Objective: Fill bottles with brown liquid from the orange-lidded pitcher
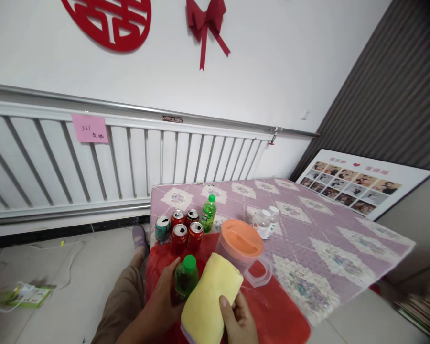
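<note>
In the head view, my left hand (167,291) is wrapped round a green bottle (187,276) with a green cap. A folded yellow cloth (213,296) is gripped in my right hand (238,317), thumb on top. The cloth overlaps the bottle's right side, so its lower part is hidden. Both hands are over a red mat (279,310). Just beyond them stands a clear plastic pitcher (232,251) with an orange lid (241,237), its handle toward the right.
Several opened drink cans (179,231) stand at the table's left, beside another green bottle (209,213). Clear bottles with white caps (265,222) are behind the pitcher. A patterned tablecloth (322,215) covers the table. A white radiator (129,162) runs along the wall; a photo board (358,184) leans at right.
</note>
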The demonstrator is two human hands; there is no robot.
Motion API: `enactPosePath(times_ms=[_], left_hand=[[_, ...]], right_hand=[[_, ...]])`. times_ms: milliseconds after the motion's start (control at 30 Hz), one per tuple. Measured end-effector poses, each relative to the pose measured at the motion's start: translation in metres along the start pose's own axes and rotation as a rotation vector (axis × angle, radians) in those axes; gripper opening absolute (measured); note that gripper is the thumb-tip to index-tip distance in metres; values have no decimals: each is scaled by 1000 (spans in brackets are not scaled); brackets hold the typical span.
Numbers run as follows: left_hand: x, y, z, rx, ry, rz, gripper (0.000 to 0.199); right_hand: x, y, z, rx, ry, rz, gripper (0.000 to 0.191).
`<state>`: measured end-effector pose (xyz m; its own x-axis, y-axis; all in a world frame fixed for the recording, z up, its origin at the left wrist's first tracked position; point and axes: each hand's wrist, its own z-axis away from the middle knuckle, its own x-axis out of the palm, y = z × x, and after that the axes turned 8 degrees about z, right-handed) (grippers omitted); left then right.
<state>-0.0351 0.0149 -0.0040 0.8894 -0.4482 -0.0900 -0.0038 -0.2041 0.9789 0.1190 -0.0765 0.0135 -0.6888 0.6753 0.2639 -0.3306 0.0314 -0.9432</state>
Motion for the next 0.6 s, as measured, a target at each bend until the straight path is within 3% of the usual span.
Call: enactPosePath(times_ms=[67,233,433,600], left_hand=[[-6,2,-1,-4,-80,19,84],[-11,12,-7,-29,-178,94,59],[-3,1,-3,-3,-44,-5,72],[5,0,0,39,62,-76,75]], right_hand=[[2,-4,0,-13,-26,-11,57],[-1,-4,-6,7,-163,32,53],[-15,7,-14,-30,-85,101,45],[-17,-5,-10,34,-29,66,49]])
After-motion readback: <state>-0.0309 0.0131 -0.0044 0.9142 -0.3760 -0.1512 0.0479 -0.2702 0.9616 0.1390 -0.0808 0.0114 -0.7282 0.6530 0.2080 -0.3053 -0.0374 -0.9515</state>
